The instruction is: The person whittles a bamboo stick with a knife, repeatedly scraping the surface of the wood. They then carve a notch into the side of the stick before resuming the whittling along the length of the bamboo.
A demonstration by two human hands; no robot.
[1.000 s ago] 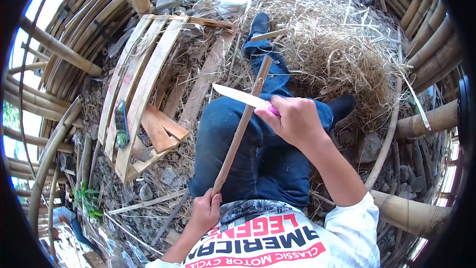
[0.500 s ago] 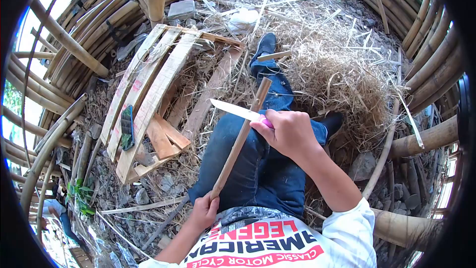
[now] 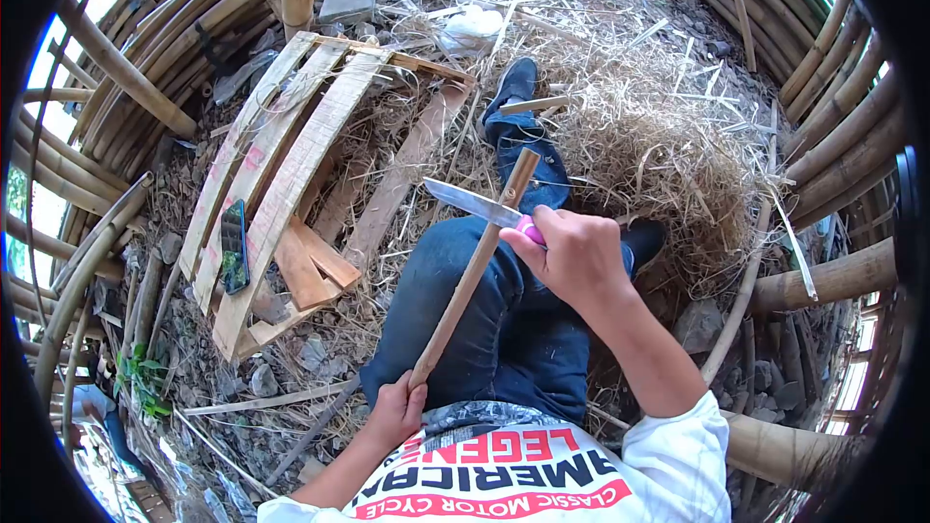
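My left hand [image 3: 397, 409] is closed round the lower end of a wooden stick [image 3: 463, 292], close to my shirt. The stick slants up and away over my jeans. In my right hand [image 3: 573, 250] is the pink handle of a knife [image 3: 477, 203], gripped in closed fingers. Its blade points left and lies across the stick near the far end, by a small knot. The palm side of my right hand is hidden.
A wooden pallet [image 3: 312, 163] lies at the left with a phone [image 3: 234, 244] on it. Dry shavings [image 3: 668, 165] are heaped beyond my legs at the right. Bamboo poles [image 3: 823, 276] stand around. Part of another person [image 3: 95, 405] shows at the lower left.
The knife and my right hand have shifted slightly right, and the blade has turned, its face looking darker. The whole view has moved a little. Both hands keep their hold.
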